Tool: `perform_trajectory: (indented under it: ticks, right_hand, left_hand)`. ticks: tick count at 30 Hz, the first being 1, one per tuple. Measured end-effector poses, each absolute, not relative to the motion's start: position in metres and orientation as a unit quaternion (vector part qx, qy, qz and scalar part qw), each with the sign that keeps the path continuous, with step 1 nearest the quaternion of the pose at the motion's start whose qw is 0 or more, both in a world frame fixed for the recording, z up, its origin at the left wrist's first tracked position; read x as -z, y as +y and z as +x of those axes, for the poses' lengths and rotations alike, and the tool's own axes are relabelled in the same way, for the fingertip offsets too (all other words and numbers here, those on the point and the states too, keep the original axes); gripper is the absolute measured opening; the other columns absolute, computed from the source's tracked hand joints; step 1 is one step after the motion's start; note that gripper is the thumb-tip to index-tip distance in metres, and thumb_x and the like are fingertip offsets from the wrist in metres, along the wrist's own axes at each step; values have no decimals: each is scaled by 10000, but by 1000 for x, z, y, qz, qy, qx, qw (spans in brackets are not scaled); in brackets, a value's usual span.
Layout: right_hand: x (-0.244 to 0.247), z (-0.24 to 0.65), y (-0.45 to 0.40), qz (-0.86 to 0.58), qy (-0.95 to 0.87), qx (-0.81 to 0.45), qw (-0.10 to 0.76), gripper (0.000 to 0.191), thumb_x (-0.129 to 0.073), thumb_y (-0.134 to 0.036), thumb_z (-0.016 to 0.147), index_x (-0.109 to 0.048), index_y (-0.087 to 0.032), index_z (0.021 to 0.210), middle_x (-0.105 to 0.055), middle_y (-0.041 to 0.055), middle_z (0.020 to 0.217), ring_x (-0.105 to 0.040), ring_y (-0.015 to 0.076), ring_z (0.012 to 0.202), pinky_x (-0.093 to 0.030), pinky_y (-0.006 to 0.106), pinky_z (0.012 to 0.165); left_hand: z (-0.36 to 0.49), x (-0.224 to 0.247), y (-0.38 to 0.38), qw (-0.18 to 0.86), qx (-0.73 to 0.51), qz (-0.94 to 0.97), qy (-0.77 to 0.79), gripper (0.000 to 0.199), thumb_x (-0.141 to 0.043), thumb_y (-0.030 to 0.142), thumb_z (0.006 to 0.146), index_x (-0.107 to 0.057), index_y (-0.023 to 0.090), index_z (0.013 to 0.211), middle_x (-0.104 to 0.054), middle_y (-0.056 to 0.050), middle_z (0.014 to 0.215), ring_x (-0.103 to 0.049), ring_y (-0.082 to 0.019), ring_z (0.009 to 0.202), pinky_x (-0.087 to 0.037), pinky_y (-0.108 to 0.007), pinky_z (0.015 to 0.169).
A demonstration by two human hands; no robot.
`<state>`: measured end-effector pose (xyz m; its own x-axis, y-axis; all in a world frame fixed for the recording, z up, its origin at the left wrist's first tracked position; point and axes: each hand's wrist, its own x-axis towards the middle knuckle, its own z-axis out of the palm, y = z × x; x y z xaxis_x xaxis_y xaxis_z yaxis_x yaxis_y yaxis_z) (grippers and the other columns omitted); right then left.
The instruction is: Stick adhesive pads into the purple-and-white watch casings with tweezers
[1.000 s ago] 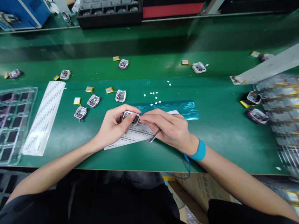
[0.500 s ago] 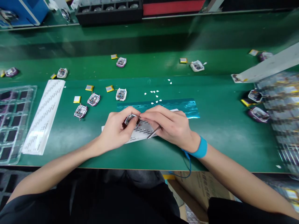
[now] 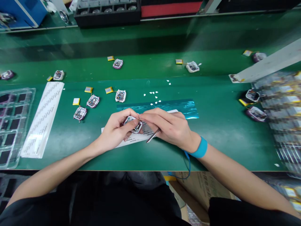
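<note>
Between the fingers and thumb of my left hand [image 3: 115, 127] is an open smartwatch case [image 3: 136, 126], its circuit board facing up. My right hand [image 3: 170, 125] is closed around slim metal tweezers [image 3: 152, 136], whose end sticks out below the palm. The right fingertips meet the upper right rim of the case; the tweezers' tips are hidden there. Under both hands lies a white printed backing sheet [image 3: 124, 142], partly over a shiny blue film strip [image 3: 188, 108]. Small white drop-shaped stickers [image 3: 156, 97] are scattered just beyond the film.
Several open watch cases with wired yellow batteries [image 3: 120, 95] lie on the green table. A clear tray [image 3: 17, 138] and a white printed strip [image 3: 42, 121] are at left. Stacked clear trays [image 3: 287, 116] and a white post [image 3: 265, 62] stand at right. A blue wrist strap's cord hangs over the edge.
The case in my left hand has turned, showing more of its board, and my left thumb has shifted on it. The far row of cases has slid slightly left. My right hand keeps its grip.
</note>
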<state>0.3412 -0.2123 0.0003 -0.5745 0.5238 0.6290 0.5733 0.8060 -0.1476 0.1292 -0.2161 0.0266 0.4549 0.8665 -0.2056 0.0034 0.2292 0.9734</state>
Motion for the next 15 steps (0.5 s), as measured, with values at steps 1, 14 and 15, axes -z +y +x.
perform_trajectory:
  ticks: [1, 14, 15]
  right_hand:
    - [0, 342, -212, -300, -890, 40, 341, 268, -551, -45, 978, -681, -166, 1178, -797, 27, 1041, -749, 105, 779, -510, 191, 532]
    - [-1, 342, -206, -393, -850, 106, 333, 478, -542, -26, 954, -633, -234, 1375, -690, 62, 1381, -781, 167, 979, -589, 201, 593]
    - [0, 342, -207, -373, -863, 99, 325, 469, -554, -26, 952, -648, -239, 1360, -693, 51, 1377, -783, 159, 958, -583, 194, 584]
  left_hand:
    - [129, -26, -216, 673, -324, 525, 408, 136, -644, 290, 923, -597, 179, 860, -597, 21, 603, -402, -63, 399, -365, -203, 384]
    - [130, -27, -215, 700, -350, 454, 426, 182, -601, 180, 853, -516, 201, 1013, -706, 6, 718, -550, -77, 378, -496, -224, 414]
    - [130, -27, -216, 702, -349, 453, 423, 176, -595, 175, 852, -508, 203, 1003, -693, 17, 702, -553, -77, 379, -502, -224, 421]
